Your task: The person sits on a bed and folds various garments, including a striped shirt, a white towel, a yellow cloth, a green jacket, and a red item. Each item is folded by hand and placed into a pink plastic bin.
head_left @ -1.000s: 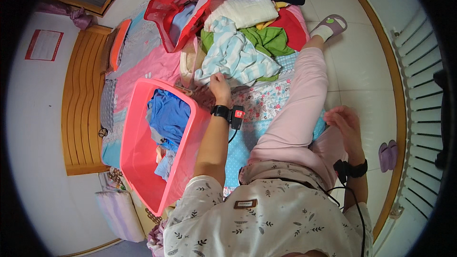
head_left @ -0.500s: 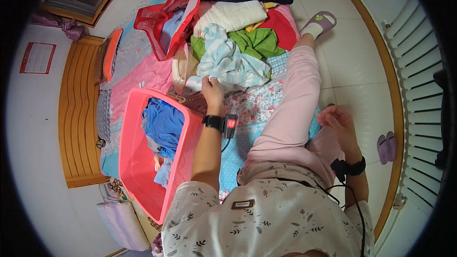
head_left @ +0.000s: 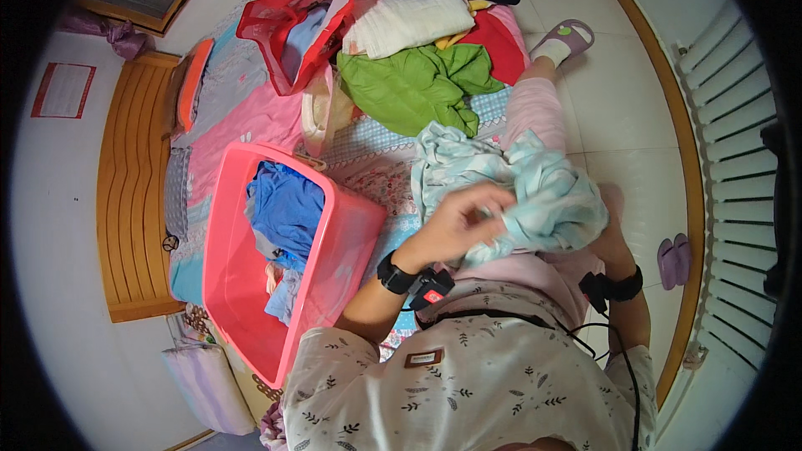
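The blue-and-white cloth [head_left: 555,200] is bunched above the person's lap; the left hand [head_left: 459,221] pinches its left side. The right hand [head_left: 614,230] is partly hidden at its right edge, grip impossible to tell. Patterned bedcover [head_left: 393,179] stretches between cloth and pink bin [head_left: 351,238]; floor tiles [head_left: 631,108] lie rightward.

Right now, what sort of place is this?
Probably a home bedroom: there's a slatted wooden headboard, patterned bedding, and a pair of slippers on the tiled floor.
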### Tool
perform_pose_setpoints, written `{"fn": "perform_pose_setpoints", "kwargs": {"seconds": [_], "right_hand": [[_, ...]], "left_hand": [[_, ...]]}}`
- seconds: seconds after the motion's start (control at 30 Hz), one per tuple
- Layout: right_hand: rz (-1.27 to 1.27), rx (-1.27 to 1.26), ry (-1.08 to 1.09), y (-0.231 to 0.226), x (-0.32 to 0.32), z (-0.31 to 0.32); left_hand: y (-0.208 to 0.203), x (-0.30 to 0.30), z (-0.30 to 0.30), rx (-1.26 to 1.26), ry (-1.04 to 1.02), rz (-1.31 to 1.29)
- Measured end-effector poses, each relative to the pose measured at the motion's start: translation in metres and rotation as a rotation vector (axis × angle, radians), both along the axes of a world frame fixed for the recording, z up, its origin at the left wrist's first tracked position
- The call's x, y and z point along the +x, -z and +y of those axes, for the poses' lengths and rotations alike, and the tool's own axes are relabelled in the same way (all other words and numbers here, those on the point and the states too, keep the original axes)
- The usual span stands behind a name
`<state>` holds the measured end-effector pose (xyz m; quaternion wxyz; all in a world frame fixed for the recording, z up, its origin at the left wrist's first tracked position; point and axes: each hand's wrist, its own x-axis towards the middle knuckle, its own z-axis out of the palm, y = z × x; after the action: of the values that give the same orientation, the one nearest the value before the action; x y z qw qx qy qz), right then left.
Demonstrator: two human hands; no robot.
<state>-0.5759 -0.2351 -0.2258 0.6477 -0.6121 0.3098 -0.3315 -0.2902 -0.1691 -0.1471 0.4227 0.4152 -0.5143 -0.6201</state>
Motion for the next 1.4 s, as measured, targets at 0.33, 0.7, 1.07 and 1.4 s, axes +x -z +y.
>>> {"fn": "perform_pose_setpoints", "kwargs": {"seconds": [0.33,0.7,1.07,1.4], "right_hand": [[0.078,-0.43,0.479,-0.052,-0.059,-0.006],[-0.38,-0.107,0.71,-0.028,-0.146,0.007],[-0.556,0.156,1.343,-0.069,-0.238,0.033],[-0.434,0.058,1.541,-0.074,-0.268,0.048]], "left_hand": [[0.128,0.05,-0.006,0.121,-0.127,-0.308],[0.075,0.063,-0.022,-0.248,-0.524,-0.627],[-0.011,0.086,-0.036,-0.219,-1.064,0.381],[0.026,0.086,-0.049,-0.179,-1.136,0.332]]}}
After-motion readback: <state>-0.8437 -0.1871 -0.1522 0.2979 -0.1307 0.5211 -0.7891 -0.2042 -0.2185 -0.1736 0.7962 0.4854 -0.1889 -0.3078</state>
